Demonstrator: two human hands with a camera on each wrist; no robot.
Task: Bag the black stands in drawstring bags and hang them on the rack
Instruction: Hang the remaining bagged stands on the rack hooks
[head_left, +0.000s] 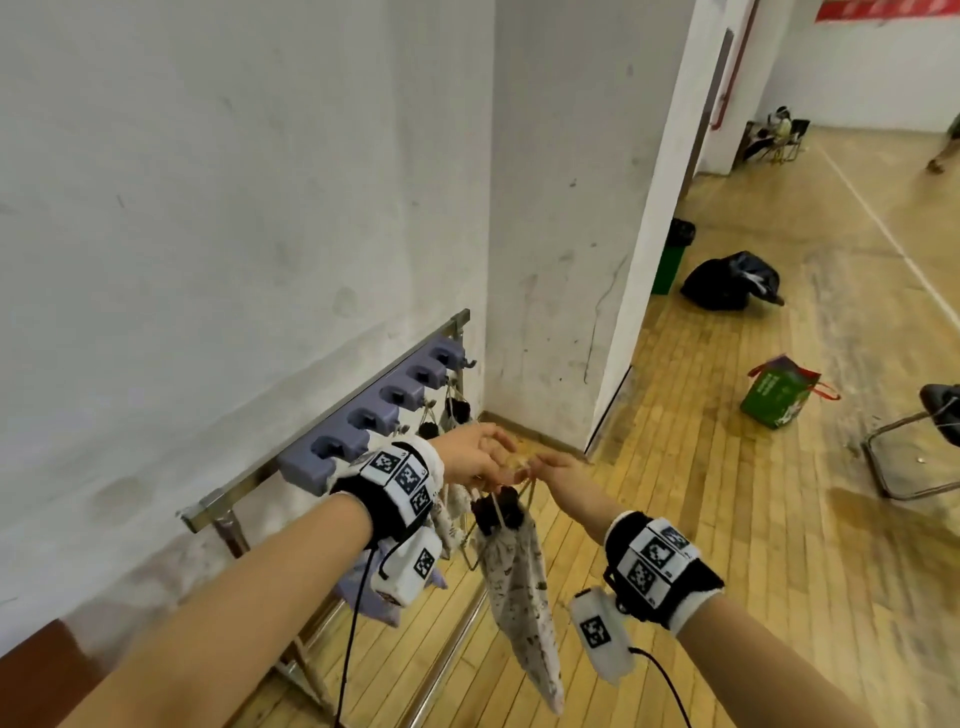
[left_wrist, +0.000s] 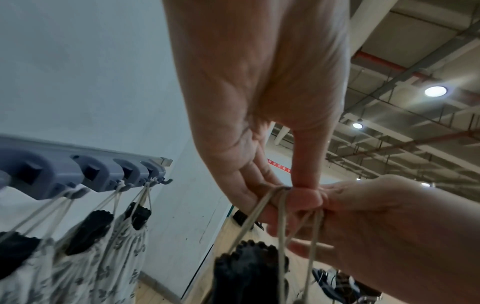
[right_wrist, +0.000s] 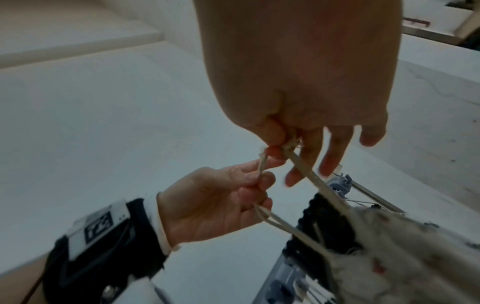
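I log: white scuffed wall (head_left: 234, 182) upper left; wood floor (head_left: 753, 493) right; green bin (head_left: 670, 260), black bag (head_left: 730, 280) centre right; ceiling lamps (left_wrist: 435, 91).

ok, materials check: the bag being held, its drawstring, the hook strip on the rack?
Bag: looks like thin woven cloth, off-white with a dark print; it hangs limp and creased. Drawstring: matte beige twisted cord, probably cotton; frayed at the end. Hook strip: likely moulded plastic, lavender, smooth with rounded blocks. Its bar looks like bright metal.
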